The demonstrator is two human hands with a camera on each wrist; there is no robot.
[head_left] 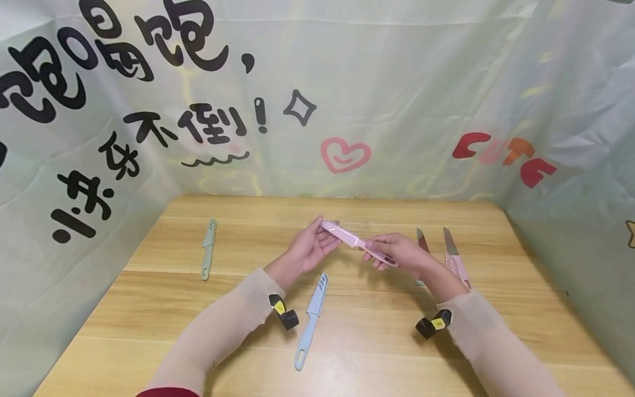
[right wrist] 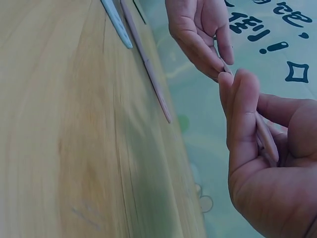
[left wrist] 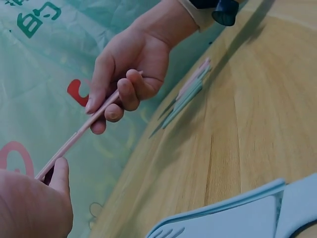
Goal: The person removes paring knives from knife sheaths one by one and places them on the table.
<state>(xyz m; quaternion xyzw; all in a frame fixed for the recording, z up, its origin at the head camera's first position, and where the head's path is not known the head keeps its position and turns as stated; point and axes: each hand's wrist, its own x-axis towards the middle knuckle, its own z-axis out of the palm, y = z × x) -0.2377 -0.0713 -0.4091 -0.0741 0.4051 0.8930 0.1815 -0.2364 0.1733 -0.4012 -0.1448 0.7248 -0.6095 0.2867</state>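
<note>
A pink knife (head_left: 342,234) is held up above the table between both hands, its broad end slanting up to the left. My right hand (head_left: 399,252) grips its handle, thumb on top and fingers curled beneath. My left hand (head_left: 308,247) holds the far tip between thumb and fingers, palm turned up. From the left wrist view, the knife (left wrist: 74,138) appears edge-on as a thin pink strip. Just below the left hand lies a light blue knife (head_left: 311,317) with slots near its tip. The right hand's inner grip is partly hidden in the right wrist view.
A pale green knife (head_left: 208,248) lies at the table's left. Behind the right forearm lie a pink-handled knife (head_left: 450,245) and another knife (head_left: 421,240), partly covered by the arm. Printed cloth (head_left: 397,110) walls the back and sides of the wooden table (head_left: 238,342).
</note>
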